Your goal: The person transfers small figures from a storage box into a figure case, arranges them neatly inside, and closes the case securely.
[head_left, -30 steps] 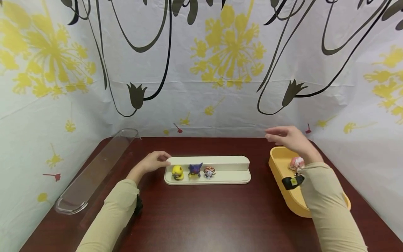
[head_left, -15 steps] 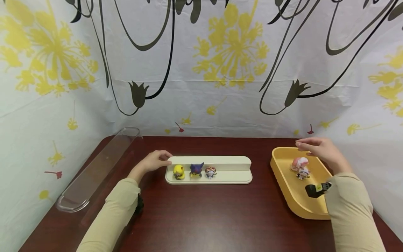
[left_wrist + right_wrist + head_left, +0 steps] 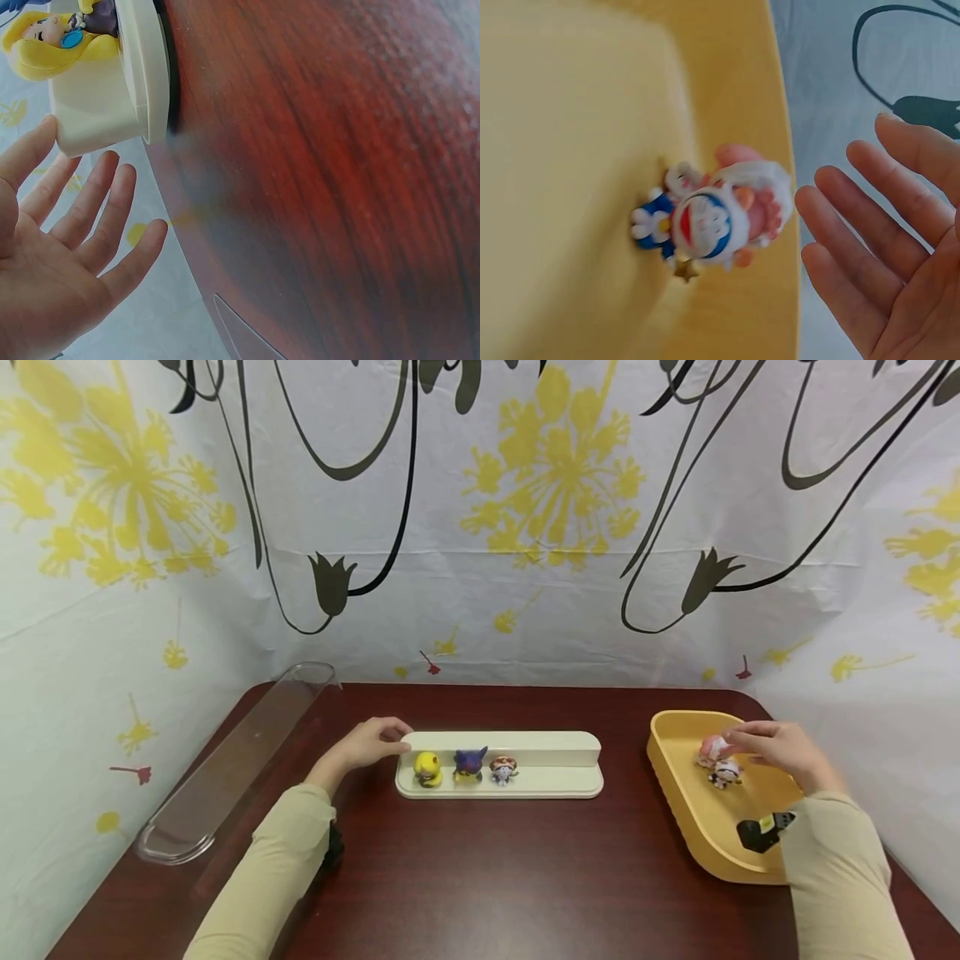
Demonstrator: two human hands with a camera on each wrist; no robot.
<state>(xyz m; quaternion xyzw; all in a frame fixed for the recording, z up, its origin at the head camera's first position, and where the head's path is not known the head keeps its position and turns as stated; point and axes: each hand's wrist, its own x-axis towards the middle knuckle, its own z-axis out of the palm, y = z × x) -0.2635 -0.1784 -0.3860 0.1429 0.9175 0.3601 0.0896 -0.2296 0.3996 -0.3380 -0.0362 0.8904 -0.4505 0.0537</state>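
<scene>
**Entry: The Wearer's Arms and Fittings**

We recorded two arms, each clad in a long sleeve of pale beige-khaki fabric, smooth and plain, without print, buttons or visible seams. The left sleeve (image 3: 258, 868) ended at the wrist in a soft cuff; beneath it we noted a small black device. The right sleeve (image 3: 840, 877) matched it in cloth and cut. At its cuff we logged a black wrist unit (image 3: 761, 832) bearing a small yellow-green marking. The left hand (image 3: 367, 745) and right hand (image 3: 780, 752) were bare: no gloves, rings or watch seen.
</scene>
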